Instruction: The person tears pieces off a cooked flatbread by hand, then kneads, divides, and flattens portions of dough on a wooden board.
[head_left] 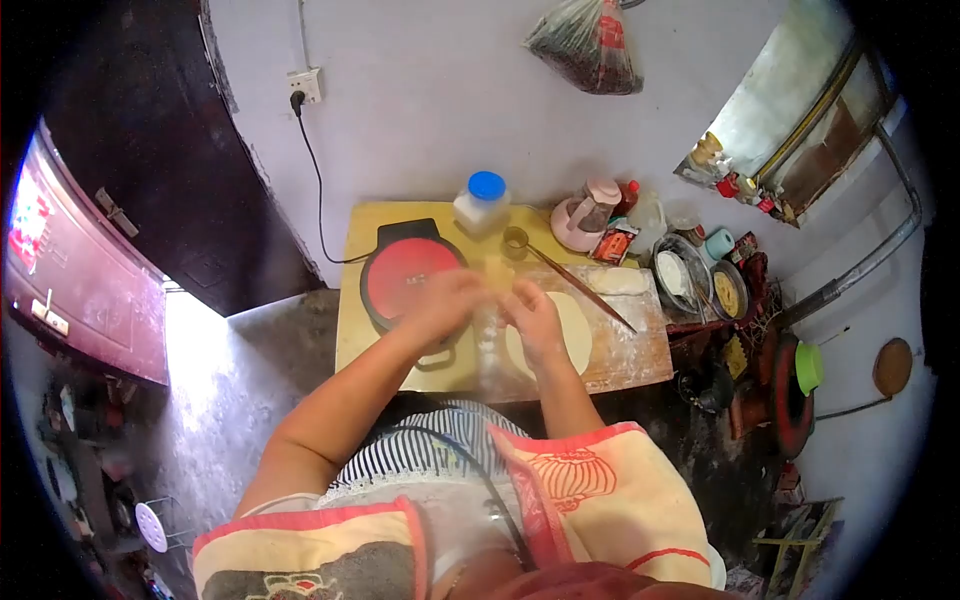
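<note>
My left hand [447, 303] is smeared by motion beside the red-lidded electric griddle [412, 272], its fingers toward my right hand. Over the edge of a flat round sheet of dough [572, 335], my right hand [535, 318] has its fingers bent together. A blurred, pale yellow piece [497, 271] shows between the fingertips of both hands; I cannot make out what it is. The dough lies on a floured wooden board [630, 355]. Across the board's back rests a dark tapered rolling pin [592, 296], near a pale lump of dough [620, 281].
Behind the board stand a blue-lidded jar [484, 205], a small brown cup [515, 242] and a pink jug [585, 218]. To the right are a bowl of white flour [673, 273] and a bowl with yellow contents [728, 292]. The griddle's black cord [318, 190] runs to a wall socket.
</note>
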